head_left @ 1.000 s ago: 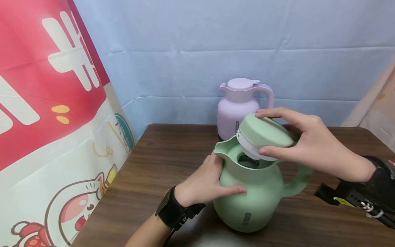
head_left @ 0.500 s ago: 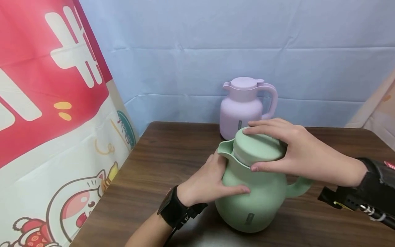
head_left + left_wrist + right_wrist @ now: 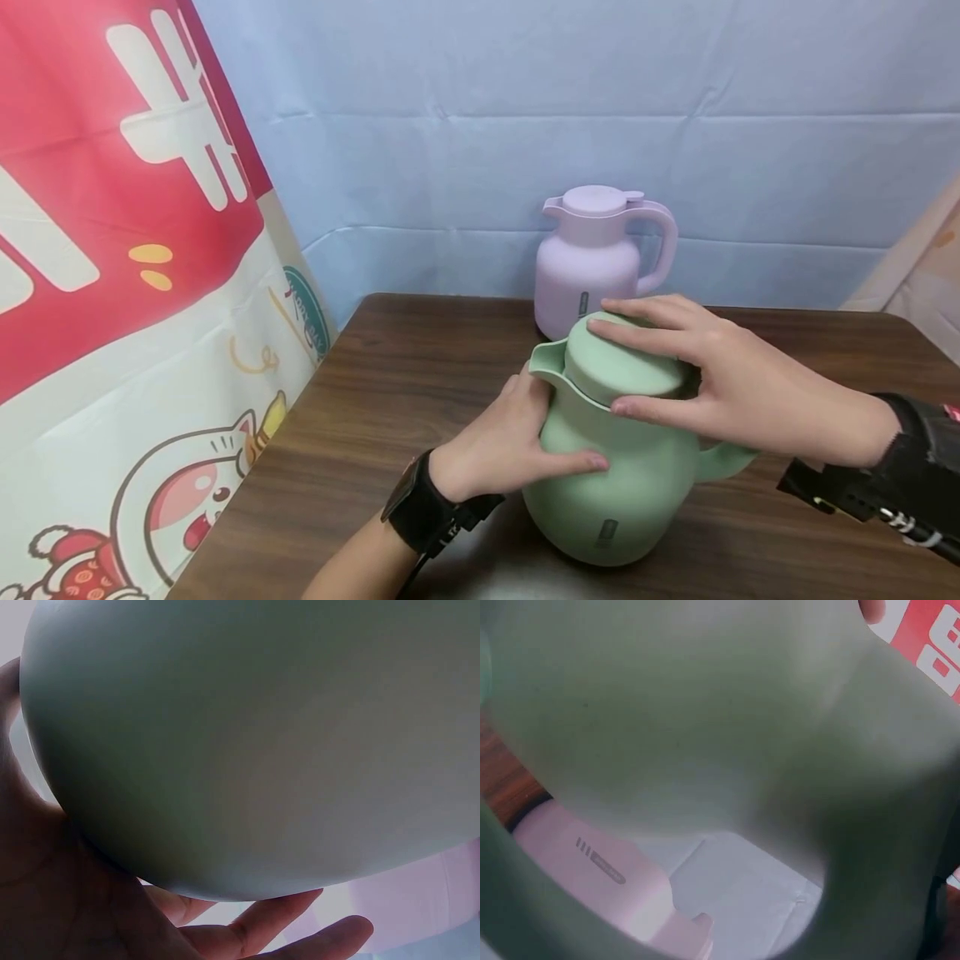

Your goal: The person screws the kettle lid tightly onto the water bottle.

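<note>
A pale green thermos jug (image 3: 622,492) stands upright on the table, its spout toward the left. My left hand (image 3: 502,442) holds the body from the left, with the thumb across the front. In the left wrist view the jug's rounded side (image 3: 255,750) fills most of the picture, and the fingers (image 3: 277,919) curve beneath it. The round green lid (image 3: 618,362) sits in the jug's mouth, slightly tilted. My right hand (image 3: 720,383) grips it, fingers over the top and thumb at the near side. The jug's handle (image 3: 723,462) is partly hidden below that hand.
A lilac thermos jug (image 3: 585,267) with its lid on stands behind the green one, near the back edge of the dark wooden table (image 3: 420,375). Pale blue cloth (image 3: 420,167) hangs behind, and a printed cloth (image 3: 150,333) hangs along the left side.
The right hand has lowered the lid from a steep tilt above the opening into the jug's mouth, covering the opening. The left hand keeps its hold on the body.
</note>
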Demonstrator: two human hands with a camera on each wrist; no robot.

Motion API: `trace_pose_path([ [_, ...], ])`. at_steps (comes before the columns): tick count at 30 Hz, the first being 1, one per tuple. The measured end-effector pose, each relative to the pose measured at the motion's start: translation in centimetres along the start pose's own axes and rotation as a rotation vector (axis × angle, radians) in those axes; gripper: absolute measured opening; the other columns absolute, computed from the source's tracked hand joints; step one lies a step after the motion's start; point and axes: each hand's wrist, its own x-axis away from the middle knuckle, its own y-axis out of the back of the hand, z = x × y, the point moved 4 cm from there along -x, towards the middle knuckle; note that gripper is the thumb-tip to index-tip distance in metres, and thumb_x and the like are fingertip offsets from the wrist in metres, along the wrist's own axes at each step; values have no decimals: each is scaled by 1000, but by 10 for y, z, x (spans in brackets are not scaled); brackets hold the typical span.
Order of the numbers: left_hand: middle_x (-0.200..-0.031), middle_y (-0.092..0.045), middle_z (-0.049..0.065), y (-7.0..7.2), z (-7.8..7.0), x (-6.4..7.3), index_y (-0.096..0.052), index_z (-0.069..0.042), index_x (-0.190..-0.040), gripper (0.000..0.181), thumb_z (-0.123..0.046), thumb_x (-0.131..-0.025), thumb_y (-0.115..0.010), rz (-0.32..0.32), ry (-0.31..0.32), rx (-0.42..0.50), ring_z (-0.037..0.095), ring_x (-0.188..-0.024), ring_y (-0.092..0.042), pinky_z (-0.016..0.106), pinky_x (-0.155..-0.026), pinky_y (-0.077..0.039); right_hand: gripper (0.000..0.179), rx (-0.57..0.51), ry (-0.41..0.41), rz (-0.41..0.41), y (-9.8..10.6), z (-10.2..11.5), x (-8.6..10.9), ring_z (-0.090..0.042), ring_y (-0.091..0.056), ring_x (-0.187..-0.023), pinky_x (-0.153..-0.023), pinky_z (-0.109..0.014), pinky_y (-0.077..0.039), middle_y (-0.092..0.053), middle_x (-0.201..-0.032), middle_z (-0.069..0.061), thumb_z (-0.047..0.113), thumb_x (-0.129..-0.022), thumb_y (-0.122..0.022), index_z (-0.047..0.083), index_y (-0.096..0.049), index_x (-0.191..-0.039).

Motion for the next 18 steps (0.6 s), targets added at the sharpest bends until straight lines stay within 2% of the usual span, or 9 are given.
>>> trace_pose_path([
  [3, -133, -37, -12, 0, 0, 0, -16, -31, -145, 92, -52, -76, -74, 1, 9, -8, 4, -118, -38, 30, -97, -36, 74, -18, 10, 31, 1, 0, 2, -15, -39, -128, -99, -14, -27, -42, -143, 3, 28, -77, -80, 23, -45, -142],
  [9, -132, -38, -13, 0, 0, 1, -18, -31, -145, 92, -53, -75, -74, -4, 17, -19, 4, -117, -38, 33, -97, -35, 84, -166, -30, 49, 6, -5, 6, -7, -46, -121, -93, -11, -34, -45, -141, 5, 7, -79, -76, 20, -31, -149],
  [12, -132, -38, -14, 0, 1, 0, -18, -32, -145, 92, -53, -75, -74, -5, 14, -15, 3, -117, -38, 33, -97, -35, 88, -211, -63, 61, 8, -8, 11, -7, -39, -129, -95, -10, -33, -40, -146, 3, -1, -80, -73, 20, -25, -150],
  [18, -132, -39, -15, 0, 0, -1, -19, -31, -144, 91, -52, -75, -75, -15, -20, -3, 1, -118, -38, 30, -97, -35, 90, -211, -106, 98, 10, -10, 21, -6, -34, -133, -97, -10, -31, -36, -149, 1, -4, -81, -69, 19, -19, -152],
])
